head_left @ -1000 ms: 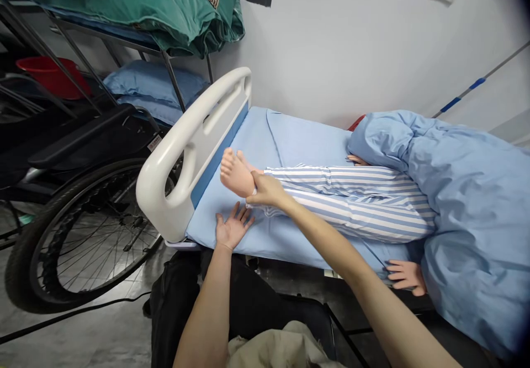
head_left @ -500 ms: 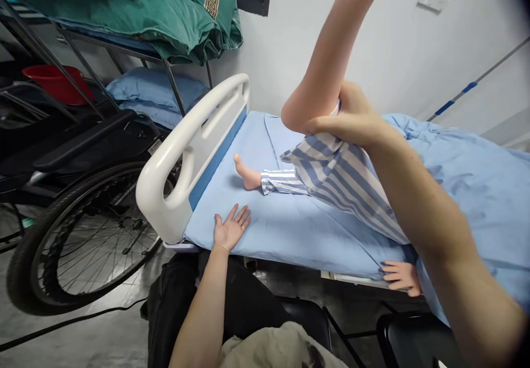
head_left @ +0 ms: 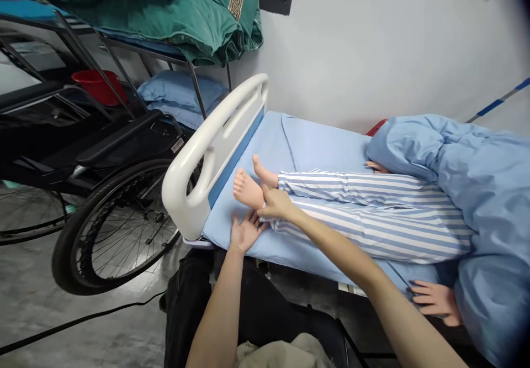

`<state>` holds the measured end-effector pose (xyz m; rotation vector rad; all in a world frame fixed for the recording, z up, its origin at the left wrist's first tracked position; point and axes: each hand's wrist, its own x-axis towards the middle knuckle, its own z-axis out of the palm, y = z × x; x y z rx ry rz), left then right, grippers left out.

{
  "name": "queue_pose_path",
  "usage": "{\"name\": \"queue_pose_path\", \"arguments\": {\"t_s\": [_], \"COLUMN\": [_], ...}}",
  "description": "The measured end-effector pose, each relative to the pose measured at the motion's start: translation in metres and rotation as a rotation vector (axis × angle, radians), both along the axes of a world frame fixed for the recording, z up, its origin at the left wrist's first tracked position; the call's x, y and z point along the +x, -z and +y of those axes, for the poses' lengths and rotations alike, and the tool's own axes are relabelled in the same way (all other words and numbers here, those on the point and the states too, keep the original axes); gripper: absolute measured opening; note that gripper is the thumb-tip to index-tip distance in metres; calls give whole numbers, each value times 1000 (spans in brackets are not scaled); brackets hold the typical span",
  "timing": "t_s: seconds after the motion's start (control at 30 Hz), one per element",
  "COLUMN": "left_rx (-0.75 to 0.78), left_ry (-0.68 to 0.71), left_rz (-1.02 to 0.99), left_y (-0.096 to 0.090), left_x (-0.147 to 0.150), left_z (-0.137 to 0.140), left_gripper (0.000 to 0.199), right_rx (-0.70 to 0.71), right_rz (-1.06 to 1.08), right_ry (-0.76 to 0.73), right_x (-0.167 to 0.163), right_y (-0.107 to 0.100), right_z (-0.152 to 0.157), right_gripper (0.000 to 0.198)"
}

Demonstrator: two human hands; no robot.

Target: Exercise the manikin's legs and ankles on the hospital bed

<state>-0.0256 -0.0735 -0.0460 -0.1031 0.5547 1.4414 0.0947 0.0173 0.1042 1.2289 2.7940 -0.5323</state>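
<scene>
On the bed (head_left: pixel 327 133) lies a nursing manikin in blue-and-white striped trousers (head_left: pixel 372 230), both legs stretched toward the footboard. My right hand (head_left: pixel 276 202) wraps round the ankle of the nearer leg, just below its bare foot (head_left: pixel 247 190). The farther foot (head_left: pixel 264 172) rests beside it, toes up. My left hand (head_left: pixel 247 232) lies palm up on the sheet near the bed's edge, fingers spread, their tips close under the held ankle. Whether those fingertips touch the heel is hidden. One manikin hand (head_left: pixel 436 301) hangs over the near edge; another (head_left: pixel 377 167) shows from under the quilt.
A white footboard (head_left: pixel 215 147) closes the bed's left end. Beyond it stand a wheelchair (head_left: pixel 124 219), a red bucket (head_left: pixel 99 86) and a rack with green bedding (head_left: pixel 186 20). A blue quilt (head_left: pixel 488 180) covers the manikin's upper part. A cable (head_left: pixel 91 318) crosses the floor.
My right hand has brought the raised leg down and straight onto the bed, still gripping its ankle. My left hand stays palm up by the foot. The view has shifted slightly.
</scene>
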Motion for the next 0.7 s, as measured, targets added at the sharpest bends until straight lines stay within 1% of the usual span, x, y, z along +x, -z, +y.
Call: {"name": "queue_pose_path", "arguments": {"t_s": [0.07,0.1,0.13,0.2,0.27,0.43,0.6,0.7], "left_rx": [26,48,68,80,65,49,54,37], "left_ry": [18,37,57,79,67,36,37,24], "left_rz": [6,2,-8,-37,-74,-128,-113,-80], "left_y": [0,0,0,0,2,7,4,1], "left_x": [0,0,0,0,0,-1,0,2], "left_z": [2,3,4,5,6,6,6,5], "left_gripper": [60,56,53,53,52,52,56,53], "right_rx": [-22,-11,10,51,74,108,109,114], "right_rz": [-59,-75,-82,-85,-88,-107,-85,-90], "right_ry": [3,16,35,63,66,75,67,71], "right_x": [-3,-4,-5,-6,-7,-8,-8,-8], "right_y": [28,39,47,57,60,61,61,61], "right_z": [-10,-14,-16,-18,-18,-17,-18,-18], "right_gripper": [61,58,56,55,54,53,54,55]}}
